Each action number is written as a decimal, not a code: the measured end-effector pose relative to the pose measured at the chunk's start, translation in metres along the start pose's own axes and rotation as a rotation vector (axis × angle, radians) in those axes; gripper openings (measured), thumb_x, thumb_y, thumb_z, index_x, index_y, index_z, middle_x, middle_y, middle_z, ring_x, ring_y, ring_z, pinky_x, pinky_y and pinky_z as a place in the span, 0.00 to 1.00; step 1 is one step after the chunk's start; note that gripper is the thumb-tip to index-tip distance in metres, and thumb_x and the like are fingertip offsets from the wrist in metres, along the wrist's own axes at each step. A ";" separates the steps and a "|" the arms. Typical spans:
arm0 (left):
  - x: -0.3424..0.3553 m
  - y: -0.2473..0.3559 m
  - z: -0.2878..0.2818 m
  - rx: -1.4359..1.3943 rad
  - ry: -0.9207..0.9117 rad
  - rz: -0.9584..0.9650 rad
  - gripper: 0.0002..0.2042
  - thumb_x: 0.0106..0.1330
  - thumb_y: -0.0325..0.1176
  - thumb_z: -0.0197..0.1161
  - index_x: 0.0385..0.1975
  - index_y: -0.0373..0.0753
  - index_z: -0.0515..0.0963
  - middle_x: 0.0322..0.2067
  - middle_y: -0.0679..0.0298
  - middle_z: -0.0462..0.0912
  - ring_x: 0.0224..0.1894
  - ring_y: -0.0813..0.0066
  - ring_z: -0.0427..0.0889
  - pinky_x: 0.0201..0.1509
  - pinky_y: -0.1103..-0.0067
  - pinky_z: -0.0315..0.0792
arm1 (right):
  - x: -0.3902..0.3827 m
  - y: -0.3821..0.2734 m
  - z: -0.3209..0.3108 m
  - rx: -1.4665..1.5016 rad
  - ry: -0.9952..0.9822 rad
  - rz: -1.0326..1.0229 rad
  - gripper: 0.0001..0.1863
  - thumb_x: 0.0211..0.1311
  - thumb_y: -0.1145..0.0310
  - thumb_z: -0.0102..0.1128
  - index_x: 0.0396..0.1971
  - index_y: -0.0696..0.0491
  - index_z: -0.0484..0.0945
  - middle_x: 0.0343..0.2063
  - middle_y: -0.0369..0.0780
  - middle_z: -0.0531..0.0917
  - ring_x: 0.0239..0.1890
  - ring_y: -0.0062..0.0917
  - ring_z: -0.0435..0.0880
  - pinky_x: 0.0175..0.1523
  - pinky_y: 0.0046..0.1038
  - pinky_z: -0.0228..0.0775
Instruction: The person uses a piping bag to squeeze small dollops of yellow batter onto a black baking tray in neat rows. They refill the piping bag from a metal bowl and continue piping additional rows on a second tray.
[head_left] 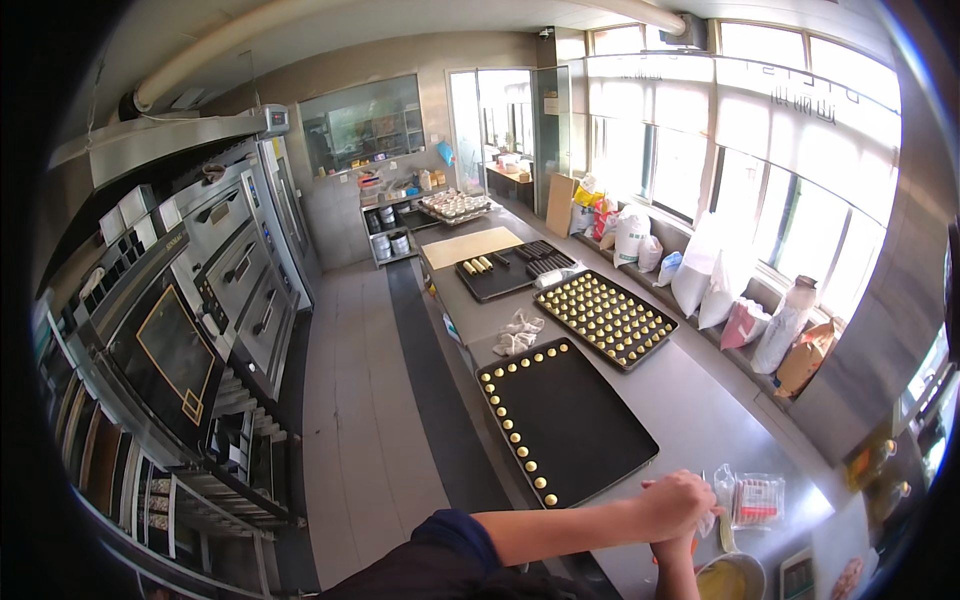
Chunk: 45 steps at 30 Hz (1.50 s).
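Note:
My left hand (682, 503) is closed in a fist at the lower right, its forearm crossing over from the lower edge. Out of it comes a clear plastic bag (722, 487) that looks like a piping bag. Just beneath, my right hand (677, 549) meets it; its fingers are mostly hidden. A bowl of yellow batter (738, 578) stands close below the hands. Left of them lies a black baking tray (590, 430) with pale yellow piped dots along its far and left edges. Behind it, a second black tray (607, 318) is filled with rows of such dots.
On the steel table (720, 400) are a crumpled cloth (519, 332), a plastic packet (758, 500), a tray with rolls (492, 272), and a board (472, 246). Ovens (225, 250) line the left, across the aisle. Sacks (700, 275) stand along the windows.

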<state>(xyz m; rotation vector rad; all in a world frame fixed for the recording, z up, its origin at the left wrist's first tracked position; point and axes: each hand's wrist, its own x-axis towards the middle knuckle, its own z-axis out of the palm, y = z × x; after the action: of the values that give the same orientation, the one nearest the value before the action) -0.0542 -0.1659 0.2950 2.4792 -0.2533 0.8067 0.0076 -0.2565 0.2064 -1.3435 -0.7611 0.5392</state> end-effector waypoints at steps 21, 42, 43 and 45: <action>-0.006 -0.006 -0.016 0.019 0.298 0.159 0.14 0.76 0.42 0.63 0.32 0.40 0.81 0.36 0.60 0.84 0.42 0.61 0.86 0.54 0.66 0.79 | 0.046 0.033 0.026 0.345 0.060 0.232 0.16 0.83 0.53 0.56 0.50 0.50 0.81 0.46 0.41 0.85 0.58 0.37 0.83 0.72 0.45 0.71; -0.201 -0.444 -0.173 -2.500 0.714 -1.068 0.28 0.83 0.56 0.56 0.74 0.46 0.68 0.71 0.67 0.75 0.73 0.73 0.72 0.78 0.68 0.64 | 0.345 0.100 0.371 0.273 0.285 -0.002 0.31 0.91 0.47 0.32 0.25 0.48 0.68 0.20 0.36 0.73 0.31 0.29 0.78 0.57 0.38 0.72; -0.198 -0.456 -0.184 -2.547 0.717 -1.106 0.27 0.84 0.55 0.55 0.73 0.45 0.69 0.69 0.67 0.77 0.71 0.74 0.74 0.76 0.69 0.66 | 0.351 0.100 0.381 0.205 0.179 -0.031 0.30 0.89 0.43 0.31 0.30 0.48 0.70 0.26 0.38 0.75 0.35 0.29 0.78 0.59 0.40 0.72; -0.191 -0.475 -0.200 -2.616 0.701 -1.155 0.23 0.84 0.52 0.56 0.69 0.45 0.71 0.65 0.65 0.79 0.67 0.72 0.78 0.74 0.67 0.69 | 0.363 0.108 0.397 0.157 0.097 -0.091 0.32 0.88 0.38 0.32 0.45 0.51 0.76 0.41 0.43 0.83 0.49 0.35 0.83 0.67 0.42 0.71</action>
<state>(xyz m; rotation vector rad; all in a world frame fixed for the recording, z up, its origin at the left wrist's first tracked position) -0.1530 0.3464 0.1218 -0.3472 0.2945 0.1266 -0.0455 0.2886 0.1841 -1.1761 -0.6824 0.4489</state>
